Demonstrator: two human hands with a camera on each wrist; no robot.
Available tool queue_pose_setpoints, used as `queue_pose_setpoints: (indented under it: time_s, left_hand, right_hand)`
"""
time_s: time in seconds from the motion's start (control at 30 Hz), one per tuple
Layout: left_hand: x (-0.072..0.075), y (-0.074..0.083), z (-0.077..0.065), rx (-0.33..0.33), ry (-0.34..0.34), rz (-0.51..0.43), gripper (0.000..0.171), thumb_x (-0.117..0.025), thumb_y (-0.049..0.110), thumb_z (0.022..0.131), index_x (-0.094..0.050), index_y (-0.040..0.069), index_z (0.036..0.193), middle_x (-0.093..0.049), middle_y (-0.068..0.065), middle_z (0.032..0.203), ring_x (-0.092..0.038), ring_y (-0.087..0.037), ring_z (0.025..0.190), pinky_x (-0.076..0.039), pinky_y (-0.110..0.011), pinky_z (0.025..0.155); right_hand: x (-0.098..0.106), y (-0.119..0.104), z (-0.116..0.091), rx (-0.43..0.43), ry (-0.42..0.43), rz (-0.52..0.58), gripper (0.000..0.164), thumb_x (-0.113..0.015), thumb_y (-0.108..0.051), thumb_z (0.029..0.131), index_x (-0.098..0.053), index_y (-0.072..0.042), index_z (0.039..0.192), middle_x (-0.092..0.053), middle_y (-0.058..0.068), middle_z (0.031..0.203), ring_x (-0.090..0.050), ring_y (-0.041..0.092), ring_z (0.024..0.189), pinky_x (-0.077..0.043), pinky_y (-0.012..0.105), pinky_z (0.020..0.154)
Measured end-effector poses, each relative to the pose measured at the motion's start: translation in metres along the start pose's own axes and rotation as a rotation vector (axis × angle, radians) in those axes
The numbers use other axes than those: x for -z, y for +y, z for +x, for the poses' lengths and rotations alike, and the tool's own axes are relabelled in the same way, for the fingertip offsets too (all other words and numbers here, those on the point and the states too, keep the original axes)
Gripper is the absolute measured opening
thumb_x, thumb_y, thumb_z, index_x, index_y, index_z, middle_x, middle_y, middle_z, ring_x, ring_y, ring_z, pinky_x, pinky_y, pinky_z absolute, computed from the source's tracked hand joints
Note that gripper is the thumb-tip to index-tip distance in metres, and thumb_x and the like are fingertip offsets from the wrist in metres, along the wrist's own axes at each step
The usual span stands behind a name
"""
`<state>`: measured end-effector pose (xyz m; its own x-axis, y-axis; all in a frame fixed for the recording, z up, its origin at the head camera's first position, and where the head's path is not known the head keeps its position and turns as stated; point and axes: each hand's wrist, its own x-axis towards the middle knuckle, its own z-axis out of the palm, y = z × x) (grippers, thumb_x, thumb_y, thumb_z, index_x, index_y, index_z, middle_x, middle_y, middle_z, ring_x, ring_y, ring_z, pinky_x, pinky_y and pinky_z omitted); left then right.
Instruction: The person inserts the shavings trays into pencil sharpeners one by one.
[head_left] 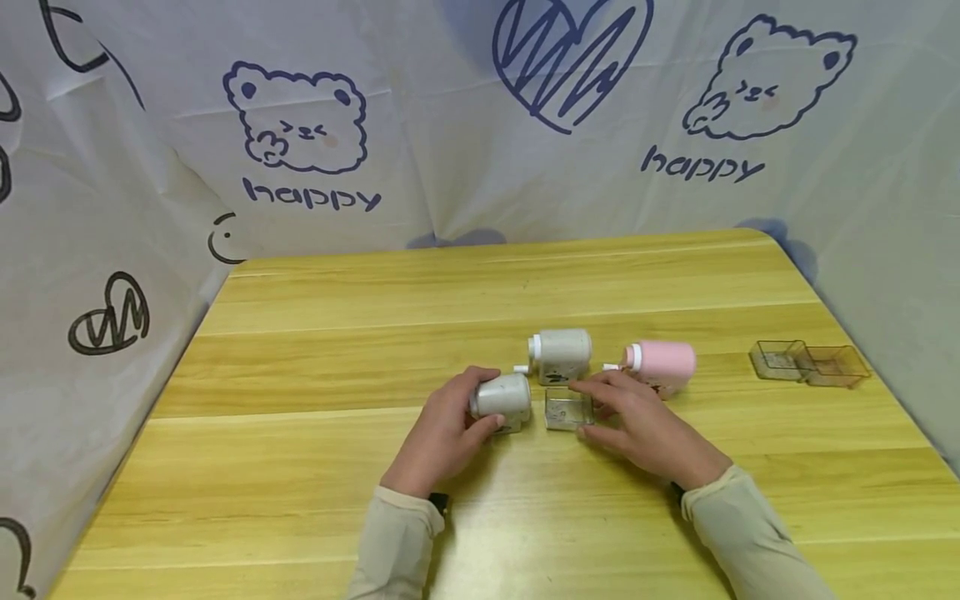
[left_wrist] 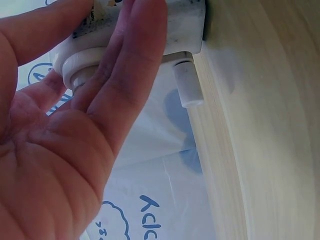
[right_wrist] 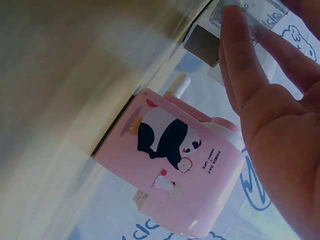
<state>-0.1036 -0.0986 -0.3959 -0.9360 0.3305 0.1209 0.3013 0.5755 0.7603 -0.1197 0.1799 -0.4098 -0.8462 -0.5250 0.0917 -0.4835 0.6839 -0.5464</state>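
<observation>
My left hand grips a whitish crank pencil sharpener from its left side, thumb at the front and fingers behind. In the left wrist view the fingers lie along the sharpener body, and a white crank handle shows beyond them. My right hand holds a small clear shavings drawer between thumb and fingers, just right of that sharpener. Behind the drawer stands a second whitish sharpener. A pink sharpener with a panda print stands beside the right hand.
Two more see-through drawers, a greyish one and a pinkish-brown one, sit side by side near the right edge of the wooden table. A white cloth with blue drawings hangs behind the table.
</observation>
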Motion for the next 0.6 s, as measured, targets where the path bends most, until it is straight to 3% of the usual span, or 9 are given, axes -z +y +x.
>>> queue_pose_setpoints:
  time_s: [0.27, 0.6]
  left_hand:
    - [0.0002, 0.0008, 0.0004, 0.029, -0.012, -0.003, 0.048, -0.067, 0.018, 0.089, -0.048, 0.011, 0.133, -0.057, -0.005, 0.113, -0.054, -0.016, 0.083, -0.048, -0.030, 0.073]
    - [-0.0012, -0.0021, 0.0008, 0.003, -0.003, -0.010, 0.047, -0.067, 0.016, 0.089, -0.049, 0.009, 0.131, -0.057, -0.007, 0.111, -0.055, -0.015, 0.081, -0.050, -0.030, 0.071]
  right_hand:
    - [-0.0011, 0.0001, 0.0026, 0.023, 0.004, -0.003, 0.058, -0.071, -0.030, 0.085, -0.052, -0.012, 0.138, -0.054, 0.008, 0.127, -0.056, 0.020, 0.106, -0.046, 0.042, 0.090]
    - [-0.0037, -0.0013, 0.0083, 0.075, -0.005, 0.030, 0.056, -0.071, -0.029, 0.085, -0.054, -0.010, 0.135, -0.054, 0.006, 0.125, -0.054, 0.017, 0.107, -0.047, 0.037, 0.090]
